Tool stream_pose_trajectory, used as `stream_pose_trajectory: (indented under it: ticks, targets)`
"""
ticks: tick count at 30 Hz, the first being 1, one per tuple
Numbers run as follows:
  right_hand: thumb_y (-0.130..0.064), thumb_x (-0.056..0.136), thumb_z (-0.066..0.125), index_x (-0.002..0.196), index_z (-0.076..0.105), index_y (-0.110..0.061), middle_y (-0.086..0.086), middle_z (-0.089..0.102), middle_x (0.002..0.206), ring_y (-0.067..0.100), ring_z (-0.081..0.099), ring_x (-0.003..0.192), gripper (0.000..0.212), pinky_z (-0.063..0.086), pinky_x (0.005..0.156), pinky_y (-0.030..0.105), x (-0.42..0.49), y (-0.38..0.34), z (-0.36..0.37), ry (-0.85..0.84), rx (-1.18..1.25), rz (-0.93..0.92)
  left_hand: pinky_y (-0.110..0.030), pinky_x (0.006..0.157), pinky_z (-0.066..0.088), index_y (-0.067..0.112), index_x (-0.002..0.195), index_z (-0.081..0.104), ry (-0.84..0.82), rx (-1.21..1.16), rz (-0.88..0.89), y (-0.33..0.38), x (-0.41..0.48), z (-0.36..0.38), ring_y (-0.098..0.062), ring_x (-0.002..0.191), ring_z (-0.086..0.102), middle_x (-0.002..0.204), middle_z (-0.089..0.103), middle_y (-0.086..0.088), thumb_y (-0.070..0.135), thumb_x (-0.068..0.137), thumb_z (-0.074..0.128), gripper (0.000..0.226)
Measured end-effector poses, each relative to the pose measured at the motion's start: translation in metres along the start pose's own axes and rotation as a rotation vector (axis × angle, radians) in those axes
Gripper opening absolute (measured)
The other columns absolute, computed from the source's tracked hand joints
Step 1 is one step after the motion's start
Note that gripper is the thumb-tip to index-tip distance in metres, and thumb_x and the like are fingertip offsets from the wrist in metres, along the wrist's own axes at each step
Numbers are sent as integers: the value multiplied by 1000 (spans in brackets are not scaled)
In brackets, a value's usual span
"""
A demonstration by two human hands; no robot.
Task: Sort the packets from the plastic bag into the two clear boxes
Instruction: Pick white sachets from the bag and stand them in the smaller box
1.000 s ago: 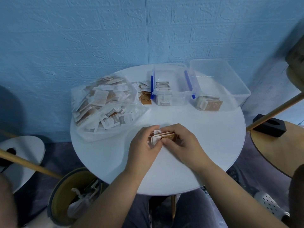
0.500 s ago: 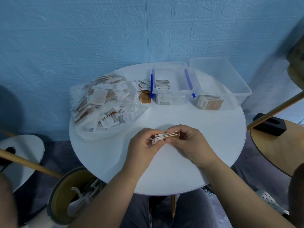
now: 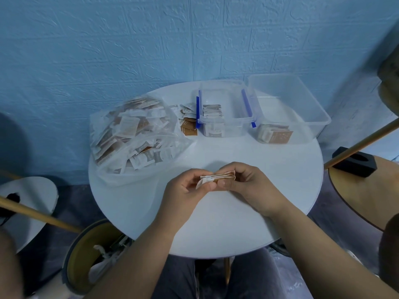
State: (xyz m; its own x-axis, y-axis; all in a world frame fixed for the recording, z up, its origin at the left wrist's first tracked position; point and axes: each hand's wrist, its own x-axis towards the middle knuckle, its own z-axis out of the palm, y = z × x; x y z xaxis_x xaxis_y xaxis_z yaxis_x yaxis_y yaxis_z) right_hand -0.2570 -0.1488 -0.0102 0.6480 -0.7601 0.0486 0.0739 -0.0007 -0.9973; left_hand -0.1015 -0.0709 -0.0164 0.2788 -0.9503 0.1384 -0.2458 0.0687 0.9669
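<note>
Packets (image 3: 218,177) lifted off the table (image 3: 216,229)

Both hands have raised the little stack since a second ago. Now the left hand (image 3: 185,186) and right hand (image 3: 248,186) each pinch one end with curled fingers, over the near middle. Meanwhile the bag (image 3: 133,134) sits far left, with the box with blue clips (image 3: 237,128) and the bigger box (image 3: 302,137) far right.

I pinch a small stack of packets (image 3: 222,176) between my left hand (image 3: 183,188) and right hand (image 3: 250,184), over the white table (image 3: 216,223). Beyond my fingers to the left lies the plastic bag (image 3: 129,134), full of packets. Straight beyond them stands the blue-clipped box (image 3: 237,126), and further right the larger clear box (image 3: 313,124), each holding a few.
</note>
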Motion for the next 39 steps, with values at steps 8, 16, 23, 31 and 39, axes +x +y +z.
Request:
stream_pose_trajectory:
  ticks: [8,16,23,31,39]
  targets:
    - [-19,81,70,107,61,-32,-17,61,99,-1,56,91,30,42,82,9,1,-1,-10,46,-711,-243,-8,78,47,32,102,63,-14,246,23,-3,1,5,4,89,63,96,67,17,16,85,66,23]
    - [-29,84,58,108,66,-18,-6,64,89,2,53,77,28,40,70,9,7,-14,-21,-107,-911,-324,-12,71,50,41,86,51,21,357,94,9,11,11,6,80,63,85,62,25,17,80,71,32]
    - [-12,83,67,95,64,-24,-14,65,85,1,58,75,17,43,69,11,20,-74,-84,23,-757,-220,-10,72,46,42,84,49,45,315,241,62,66,58,0,82,60,86,59,26,24,81,70,28]
    - [-14,81,68,88,59,-28,-19,60,77,-9,52,66,18,38,67,8,72,-87,-170,306,-815,-98,-22,84,38,15,107,62,79,681,531,41,147,117,-18,98,55,107,62,0,45,81,46,43]
    - [-9,81,65,84,60,-23,-6,62,77,7,55,69,16,45,70,18,124,-67,-190,56,-931,159,-24,90,38,9,102,63,172,640,679,15,153,124,-15,104,53,113,64,-4,39,89,47,36]
